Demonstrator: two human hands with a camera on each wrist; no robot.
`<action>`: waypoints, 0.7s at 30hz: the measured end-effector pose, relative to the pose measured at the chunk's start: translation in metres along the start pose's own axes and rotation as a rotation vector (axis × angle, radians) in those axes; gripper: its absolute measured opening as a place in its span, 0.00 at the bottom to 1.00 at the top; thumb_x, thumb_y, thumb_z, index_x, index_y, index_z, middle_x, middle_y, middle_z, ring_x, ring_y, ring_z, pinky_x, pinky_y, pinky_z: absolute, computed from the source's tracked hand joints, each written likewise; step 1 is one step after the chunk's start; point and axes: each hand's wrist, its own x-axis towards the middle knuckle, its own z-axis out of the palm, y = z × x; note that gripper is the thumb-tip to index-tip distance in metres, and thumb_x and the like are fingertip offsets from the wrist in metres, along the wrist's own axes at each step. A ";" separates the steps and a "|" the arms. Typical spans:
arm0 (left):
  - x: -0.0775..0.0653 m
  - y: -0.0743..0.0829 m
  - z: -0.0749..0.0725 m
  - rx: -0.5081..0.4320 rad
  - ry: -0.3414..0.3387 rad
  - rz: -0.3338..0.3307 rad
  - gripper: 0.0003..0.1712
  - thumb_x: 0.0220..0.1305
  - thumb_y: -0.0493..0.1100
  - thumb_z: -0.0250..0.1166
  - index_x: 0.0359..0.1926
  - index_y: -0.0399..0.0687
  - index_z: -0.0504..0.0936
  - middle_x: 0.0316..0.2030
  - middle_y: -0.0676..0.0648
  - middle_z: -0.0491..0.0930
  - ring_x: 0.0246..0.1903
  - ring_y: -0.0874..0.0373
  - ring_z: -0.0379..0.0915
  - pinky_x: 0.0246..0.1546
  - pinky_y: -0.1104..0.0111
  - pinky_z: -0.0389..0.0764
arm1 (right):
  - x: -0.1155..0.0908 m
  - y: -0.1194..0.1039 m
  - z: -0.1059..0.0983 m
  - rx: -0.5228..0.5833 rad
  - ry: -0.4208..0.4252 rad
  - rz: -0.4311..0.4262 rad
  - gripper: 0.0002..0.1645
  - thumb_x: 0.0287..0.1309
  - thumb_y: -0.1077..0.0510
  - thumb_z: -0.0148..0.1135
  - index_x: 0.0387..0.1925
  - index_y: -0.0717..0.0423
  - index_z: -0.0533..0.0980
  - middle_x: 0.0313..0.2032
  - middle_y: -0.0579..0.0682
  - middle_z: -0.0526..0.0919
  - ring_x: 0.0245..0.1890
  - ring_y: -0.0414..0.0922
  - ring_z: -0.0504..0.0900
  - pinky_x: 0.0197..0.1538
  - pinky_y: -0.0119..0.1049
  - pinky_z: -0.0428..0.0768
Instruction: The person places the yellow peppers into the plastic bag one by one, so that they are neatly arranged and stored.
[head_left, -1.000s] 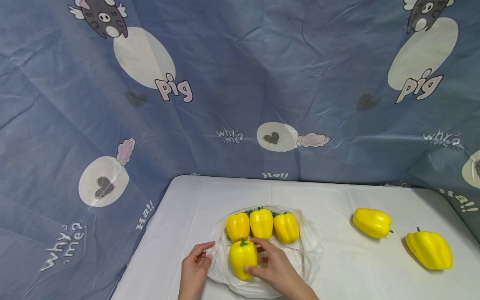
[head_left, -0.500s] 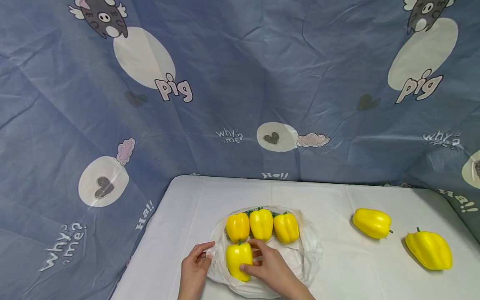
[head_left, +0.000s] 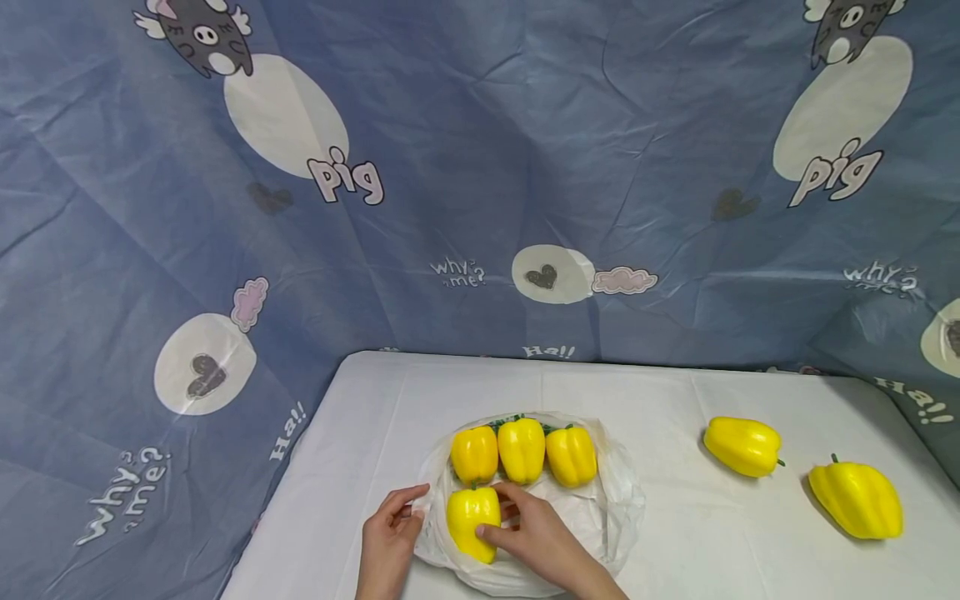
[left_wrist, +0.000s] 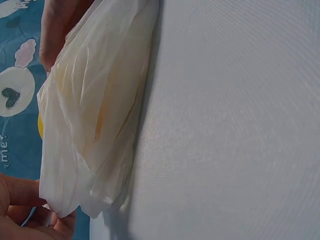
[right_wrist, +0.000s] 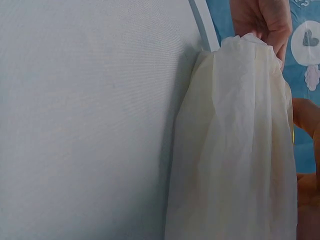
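Note:
A white plastic bag (head_left: pixel 626 498) lies opened out on the table, with three yellow bell peppers (head_left: pixel 522 450) in a row along its far side. In its near left part is another yellow bell pepper (head_left: pixel 465 521), stem pointing away from me. My right hand (head_left: pixel 542 535) grips that pepper from the right, thumb on its near face. At the bag's left edge, my left hand (head_left: pixel 390 533) pinches the plastic between thumb and fingers. The left wrist view shows these fingers on the crumpled bag (left_wrist: pixel 95 110). From the right wrist, the bag wall (right_wrist: pixel 235 150) hides most of the held pepper.
Two more yellow bell peppers lie on the white table (head_left: pixel 675 533) to the right: one farther back (head_left: pixel 742 446), the other nearer the right edge (head_left: pixel 857 500). A blue printed cloth (head_left: pixel 450 167) hangs behind and beside the table.
My right hand has shifted the held pepper slightly left and toward me inside the bag. The left hand keeps its pinch in place. The other peppers stay where they were.

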 end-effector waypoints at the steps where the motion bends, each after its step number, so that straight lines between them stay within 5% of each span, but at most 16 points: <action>1: 0.000 0.000 0.000 -0.001 -0.001 0.001 0.20 0.59 0.24 0.60 0.50 0.42 0.85 0.44 0.45 0.80 0.37 0.55 0.68 0.36 0.75 0.74 | 0.000 0.000 0.000 0.004 -0.003 0.004 0.34 0.56 0.41 0.68 0.59 0.54 0.73 0.48 0.44 0.79 0.40 0.43 0.77 0.43 0.37 0.78; 21: 0.000 0.000 0.001 -0.001 0.002 -0.012 0.21 0.58 0.23 0.60 0.49 0.41 0.85 0.44 0.44 0.80 0.37 0.55 0.69 0.35 0.75 0.75 | -0.010 -0.007 -0.016 0.067 0.020 0.008 0.40 0.56 0.43 0.69 0.65 0.56 0.69 0.57 0.50 0.76 0.49 0.49 0.79 0.48 0.37 0.79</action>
